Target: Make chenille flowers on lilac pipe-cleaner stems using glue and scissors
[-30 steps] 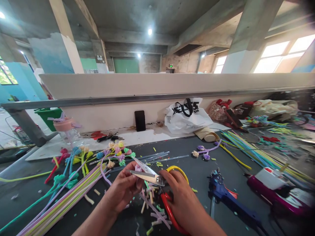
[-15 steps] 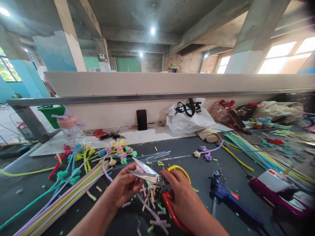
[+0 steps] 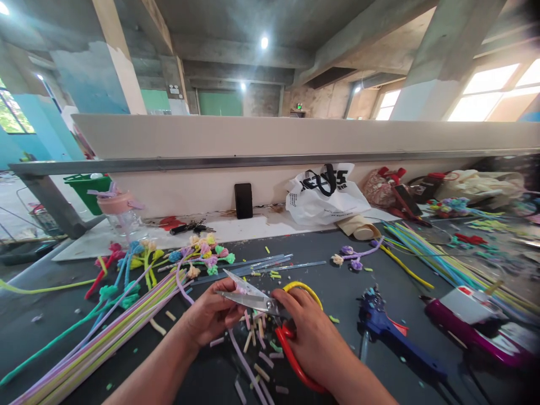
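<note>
Above the dark tabletop, my right hand point(image 3: 310, 326) is wrapped round scissors point(image 3: 248, 299) with one red and one yellow handle loop. Their blades are parted and point left, across a small pink fuzzy piece point(image 3: 241, 289). My left hand point(image 3: 211, 312) pinches that piece between thumb and fingers, which partly hide it. A lilac fuzzy stem point(image 3: 244, 357) runs down from beneath my left hand. Under both hands lie several short cut bits point(image 3: 257, 343) in pink, cream, lilac and green.
Long pastel stems point(image 3: 113, 332) and small fuzzy flowers point(image 3: 206, 256) lie at left. A blue glue gun point(image 3: 392, 337) and a purple tool point(image 3: 476, 332) rest at right. Behind stand a phone point(image 3: 243, 201), a white bag point(image 3: 324, 197) and a clear jar point(image 3: 120, 216).
The view has shifted slightly. Both hands and the scissors stay close together around the pink piece, and the lilac stem below now hangs in a different curve.
</note>
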Demonstrator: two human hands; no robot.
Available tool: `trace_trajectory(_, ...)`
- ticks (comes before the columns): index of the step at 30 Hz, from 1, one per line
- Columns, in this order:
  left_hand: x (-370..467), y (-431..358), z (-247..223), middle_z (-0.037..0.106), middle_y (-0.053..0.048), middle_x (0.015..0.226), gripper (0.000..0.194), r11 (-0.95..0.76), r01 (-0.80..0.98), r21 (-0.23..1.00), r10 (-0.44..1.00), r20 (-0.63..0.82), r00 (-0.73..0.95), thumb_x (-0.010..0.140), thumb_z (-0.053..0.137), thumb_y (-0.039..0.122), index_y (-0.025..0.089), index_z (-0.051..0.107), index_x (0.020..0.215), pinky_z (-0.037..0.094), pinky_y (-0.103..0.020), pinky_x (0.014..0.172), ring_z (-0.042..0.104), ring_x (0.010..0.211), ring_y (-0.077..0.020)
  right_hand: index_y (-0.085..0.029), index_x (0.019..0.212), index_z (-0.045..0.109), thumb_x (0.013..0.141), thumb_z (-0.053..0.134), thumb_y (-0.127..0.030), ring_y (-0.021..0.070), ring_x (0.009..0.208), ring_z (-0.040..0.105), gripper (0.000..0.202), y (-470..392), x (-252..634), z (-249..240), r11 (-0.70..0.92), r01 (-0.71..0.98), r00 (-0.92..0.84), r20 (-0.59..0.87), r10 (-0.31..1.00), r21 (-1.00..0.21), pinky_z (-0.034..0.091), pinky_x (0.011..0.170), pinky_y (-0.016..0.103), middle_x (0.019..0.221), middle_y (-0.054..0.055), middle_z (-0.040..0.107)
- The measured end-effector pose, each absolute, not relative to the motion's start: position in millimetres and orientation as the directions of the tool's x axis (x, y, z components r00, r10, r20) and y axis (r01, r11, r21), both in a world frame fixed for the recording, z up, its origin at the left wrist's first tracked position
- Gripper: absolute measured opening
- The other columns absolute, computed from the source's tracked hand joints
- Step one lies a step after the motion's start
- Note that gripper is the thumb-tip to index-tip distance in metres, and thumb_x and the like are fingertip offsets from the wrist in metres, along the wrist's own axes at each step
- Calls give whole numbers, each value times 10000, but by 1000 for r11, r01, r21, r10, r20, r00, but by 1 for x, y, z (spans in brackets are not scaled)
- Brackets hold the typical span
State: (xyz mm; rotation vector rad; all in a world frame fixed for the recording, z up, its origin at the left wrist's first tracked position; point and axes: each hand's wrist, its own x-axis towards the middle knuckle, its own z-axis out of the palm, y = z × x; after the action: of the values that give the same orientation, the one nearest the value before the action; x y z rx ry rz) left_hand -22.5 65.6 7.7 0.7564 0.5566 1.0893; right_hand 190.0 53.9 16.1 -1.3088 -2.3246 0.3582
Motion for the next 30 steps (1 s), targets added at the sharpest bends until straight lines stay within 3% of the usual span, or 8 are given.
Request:
trace_trajectory(12,-29,69,0,553,-14,532,165,260,-530,807,928,-58,367,639,706,173,114,592,741,171,-141,391,366,380,-15,-222,1096,526,671,489,-127,188,822,559,437,54,185,16,478,800,-442,183,878,-361,425,714,275,936,55,584)
trace_trajectory(17,-29,69,1,542,-13,547,130,267,-517,813,919,-54,390,674,684,178,92,588,666,177,-133,375,338,368,3,-210,1049,556,691,481,-148,167,701,566,371,54,184,7,466,820,-420,203,884,-333,402,623,245,815,37,611)
trace_trajectory(21,-30,69,3,530,-7,568,122,270,-528,805,916,-45,400,706,662,190,101,579,694,201,-127,378,332,382,0,-219,1032,561,694,487,-167,163,707,568,350,55,184,4,451,795,-409,189,893,-407,408,624,247,822,26,620)
trace_trajectory(25,-29,67,9,518,-19,660,144,256,-600,758,925,-13,379,739,637,231,104,598,795,216,-114,384,361,445,-10,-211,1079,525,648,464,-113,152,732,549,446,58,185,6,420,721,-315,280,907,-550,436,662,252,851,23,594)
trace_trajectory(30,-19,61,24,541,-85,816,265,286,-677,678,924,-10,381,806,549,268,82,615,982,305,-122,430,425,561,-46,-201,1093,507,612,430,-75,141,690,534,504,62,191,7,424,693,-223,386,895,-583,449,642,241,807,10,555)
